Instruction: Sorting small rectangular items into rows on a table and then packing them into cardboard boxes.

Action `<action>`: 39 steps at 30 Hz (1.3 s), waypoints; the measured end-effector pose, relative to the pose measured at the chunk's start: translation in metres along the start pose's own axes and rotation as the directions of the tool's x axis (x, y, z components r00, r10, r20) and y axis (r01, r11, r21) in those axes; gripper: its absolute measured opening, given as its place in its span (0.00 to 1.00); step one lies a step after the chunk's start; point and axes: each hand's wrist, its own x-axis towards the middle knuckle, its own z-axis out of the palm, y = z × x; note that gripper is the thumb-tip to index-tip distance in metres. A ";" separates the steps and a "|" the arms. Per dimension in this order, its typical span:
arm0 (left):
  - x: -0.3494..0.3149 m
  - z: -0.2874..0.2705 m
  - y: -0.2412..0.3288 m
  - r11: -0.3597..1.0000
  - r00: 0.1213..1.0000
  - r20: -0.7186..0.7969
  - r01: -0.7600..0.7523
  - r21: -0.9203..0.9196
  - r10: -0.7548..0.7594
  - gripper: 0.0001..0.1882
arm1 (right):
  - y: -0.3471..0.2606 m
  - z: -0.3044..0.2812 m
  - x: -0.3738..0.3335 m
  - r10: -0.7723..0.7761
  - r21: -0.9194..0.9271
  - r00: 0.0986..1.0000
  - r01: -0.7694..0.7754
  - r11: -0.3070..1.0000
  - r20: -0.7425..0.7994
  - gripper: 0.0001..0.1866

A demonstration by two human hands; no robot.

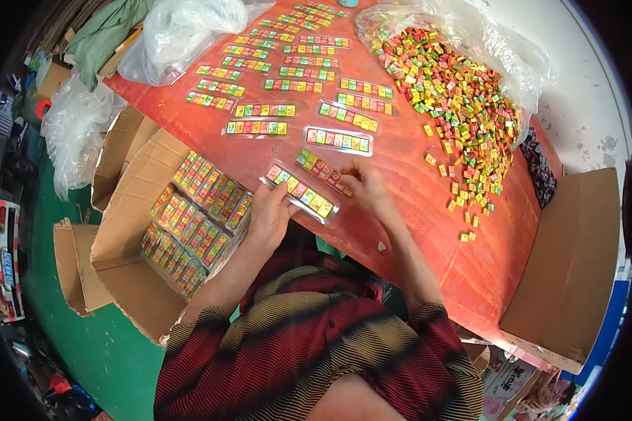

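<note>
My left hand (270, 214) holds a clear plastic tray (300, 191) by its near left side, just over the table's front edge. Small coloured boxes in red, yellow, green and pale blue sit in it in a single row. Just behind lies a second row of small boxes (319, 168), mostly red and green. The fingers of my right hand (367, 188) are closed at the right end of that row, and they hide its last boxes. Farther back, another filled tray (338, 139) lies flat on the red table (414, 196).
Several filled trays (293, 85) cover the far table. A heap of loose boxes (463, 98) spills from a clear plastic bag (534, 63) at right. An open carton (130, 245) at left holds stacked filled trays (196, 224). Another carton (565, 259) stands at the right edge.
</note>
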 end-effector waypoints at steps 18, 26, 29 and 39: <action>0.040 0.040 -0.027 0.999 0.987 -0.155 0.037 -0.014 -0.039 0.14 | 0.011 -0.004 -0.006 0.108 0.478 0.993 -0.117 0.870 0.046 0.16; 0.054 0.024 -0.009 0.812 0.951 -0.221 -0.050 0.582 0.217 0.23 | -0.007 -0.038 -0.004 0.188 0.653 0.976 -0.216 0.726 0.114 0.12; 0.076 0.043 -0.002 0.602 0.951 -0.017 -0.182 0.778 0.308 0.27 | -0.007 -0.053 0.018 0.181 0.612 0.978 -0.205 0.764 0.102 0.12; 0.099 0.058 0.001 -0.082 0.910 0.096 -0.068 0.994 0.402 0.18 | 0.026 -0.042 0.044 0.078 0.047 0.978 -0.071 0.996 -0.192 0.19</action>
